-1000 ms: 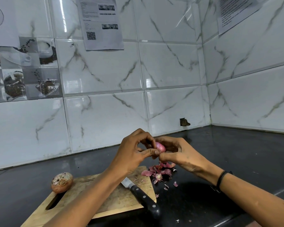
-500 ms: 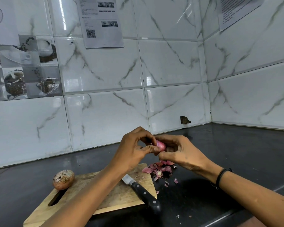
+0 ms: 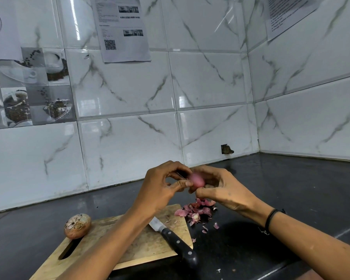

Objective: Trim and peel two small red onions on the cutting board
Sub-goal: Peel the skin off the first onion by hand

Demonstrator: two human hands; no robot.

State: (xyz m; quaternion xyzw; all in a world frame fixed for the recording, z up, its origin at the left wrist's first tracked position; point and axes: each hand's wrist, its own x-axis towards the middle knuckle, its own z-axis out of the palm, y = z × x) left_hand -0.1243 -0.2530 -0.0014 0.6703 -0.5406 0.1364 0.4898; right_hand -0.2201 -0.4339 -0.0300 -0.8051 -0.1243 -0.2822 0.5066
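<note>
The left hand (image 3: 160, 190) and right hand (image 3: 220, 188) both pinch a pink peeled onion (image 3: 197, 179) up above the table (image 3: 291, 188), while the other onion (image 3: 77, 226) sits on the cutting board (image 3: 146, 247).

- The left hand (image 3: 158, 190) and the right hand (image 3: 224, 188) are bare, and both forearms (image 3: 101, 241) too.
- A thin black wristband (image 3: 271, 218) sits around the right wrist (image 3: 258, 212); it looks like two strands.

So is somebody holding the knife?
No, the knife lies on the cutting board while the left hand and right hand grip the small red onion.
</note>
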